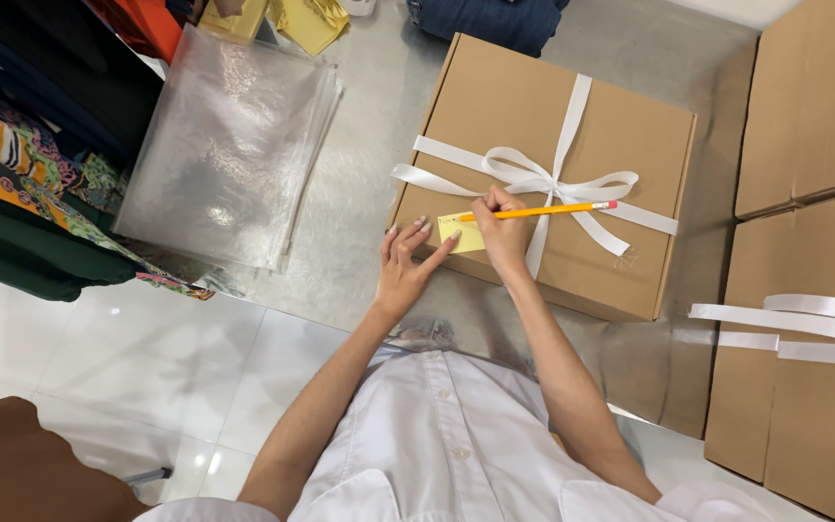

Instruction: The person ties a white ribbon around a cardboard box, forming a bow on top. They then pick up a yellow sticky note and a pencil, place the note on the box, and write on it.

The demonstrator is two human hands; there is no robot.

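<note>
**Pencil on the yellow note, box already tied**

White shirt (456,454) fills the near edge of the view, and both bare forearms reach away from it toward the work. Right hand (502,232) is closed around an orange pencil (538,210), fingers pinched near the tip, the pink eraser end pointing off to the right. The tip sits on a small yellow note (463,232), which lies on the near left corner of the brown cardboard box (620,126). Left hand (406,263) lies flat just beside it, fingers spread and open, gripping nothing; the forefinger stretches out to touch the near edge of the note, which looks like a way to pin the paper so it does not slide under the pencil.

The box rests on a grey surface, likely the floor (369,145), and a white ribbon (543,179) crosses it both ways, knotted in a bow right above the writing hand. The note sits clear of the ribbon, on bare cardboard, which gives a firm, flat backing.

Off to the left, a stack of clear plastic sleeves (224,145) lies flat, with patterned fabric (21,155) beyond it at the far left. On the right, more cardboard boxes (804,106) stand close together, and loose lengths of white ribbon strips (794,319) drape over the nearer one.
</note>
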